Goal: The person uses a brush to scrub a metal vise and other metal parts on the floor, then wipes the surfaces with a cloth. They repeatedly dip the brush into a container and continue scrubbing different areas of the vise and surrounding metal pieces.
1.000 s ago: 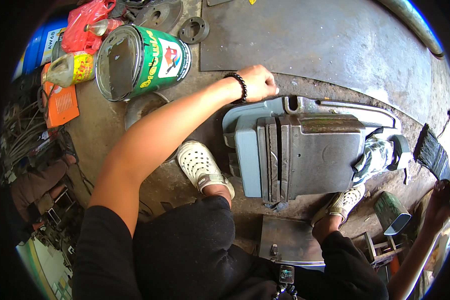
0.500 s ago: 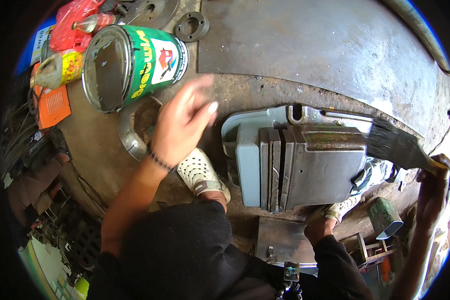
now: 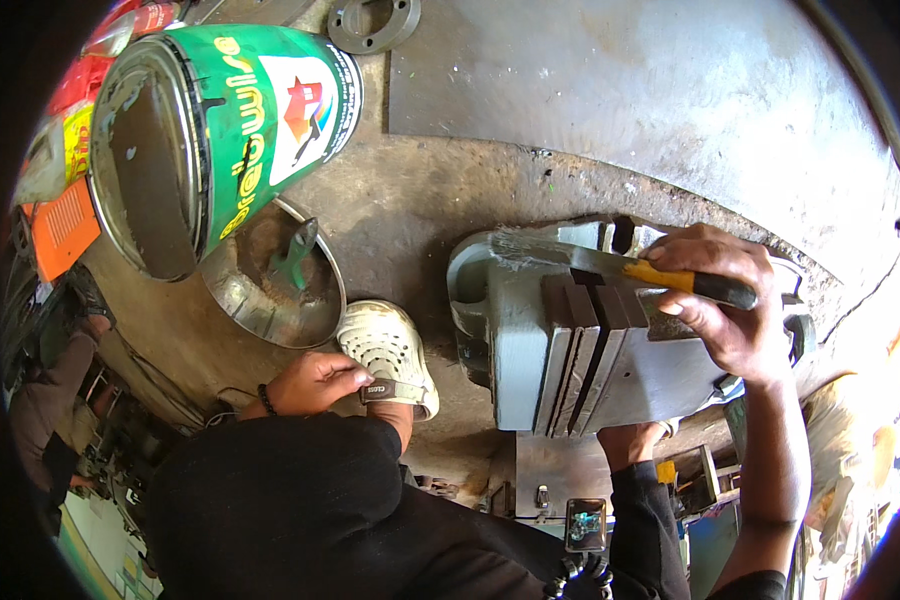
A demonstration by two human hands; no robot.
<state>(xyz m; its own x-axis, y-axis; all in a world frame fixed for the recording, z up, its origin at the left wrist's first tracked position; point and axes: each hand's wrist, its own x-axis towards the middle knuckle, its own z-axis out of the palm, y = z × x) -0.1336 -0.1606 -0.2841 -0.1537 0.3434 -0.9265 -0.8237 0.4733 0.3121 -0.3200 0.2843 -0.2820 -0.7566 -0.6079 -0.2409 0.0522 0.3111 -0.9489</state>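
My right hand (image 3: 735, 305) grips a paintbrush (image 3: 660, 273) by its yellow and black handle, the brush turned edge-on. Its bristles lie against the upper left of a bench vise (image 3: 518, 375) painted light blue-grey, with bare dark metal jaws (image 3: 582, 345). The vise sits on the floor in front of me. Low on the left, beside my cream clog (image 3: 385, 345), my left hand (image 3: 315, 382) is closed with fingers curled and thumb on top; nothing shows in it. Between drum and clog, a round metal pan (image 3: 320, 310) contains a green-handled tool (image 3: 292, 262).
A large green paint drum (image 3: 245, 110) lies at the upper left, a metal ring (image 3: 375, 25) beyond it. A flat steel sheet (image 3: 610, 80) covers the far floor. An orange box (image 3: 65, 228) is left of the drum. A metal case (image 3: 560, 470) lies below the vise.
My right hand has brought the brush from the vise's right end to its upper left. My left hand has dropped toward my clog and curled. The view has shifted, revealing more of the pan.
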